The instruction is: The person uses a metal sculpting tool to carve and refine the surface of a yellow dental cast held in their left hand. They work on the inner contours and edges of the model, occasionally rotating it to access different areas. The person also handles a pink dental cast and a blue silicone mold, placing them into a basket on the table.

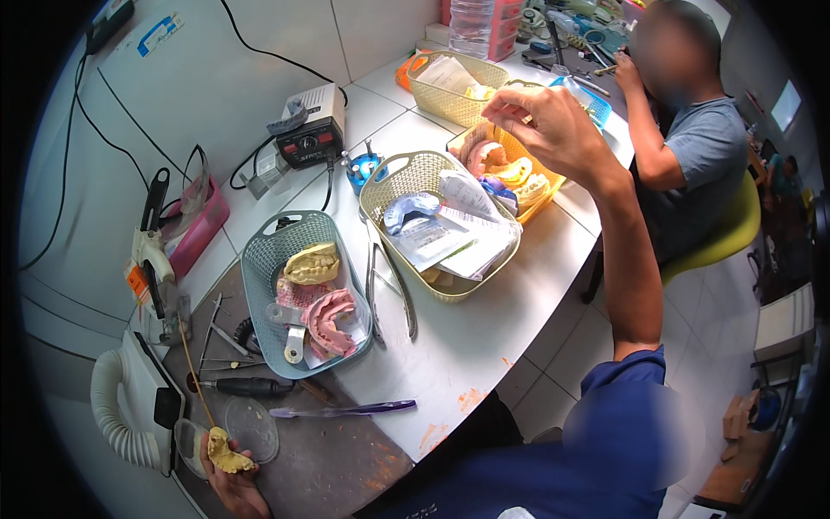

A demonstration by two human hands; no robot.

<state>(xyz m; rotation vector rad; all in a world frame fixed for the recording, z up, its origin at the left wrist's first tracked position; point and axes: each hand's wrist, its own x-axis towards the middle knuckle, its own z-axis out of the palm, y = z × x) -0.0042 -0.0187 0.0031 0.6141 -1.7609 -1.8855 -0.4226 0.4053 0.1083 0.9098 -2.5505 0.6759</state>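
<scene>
At the lower left, my left hand holds a yellow dental cast between its fingers and thumb. A thin wooden stick rises behind the cast; I cannot tell if the hand touches it. My right hand is raised over the orange basket, fingers loosely bent and apart, with nothing visible in them. That basket carries pink and yellow dental models. Nearer, a beige basket contains a blue impression and papers. A blue-grey basket bears a yellow cast and a pink impression tray.
Metal pliers lean between two baskets. A purple pen-like tool, a black handpiece and a clear lid lie near my left hand. A control box stands by the wall. Another person sits at the right.
</scene>
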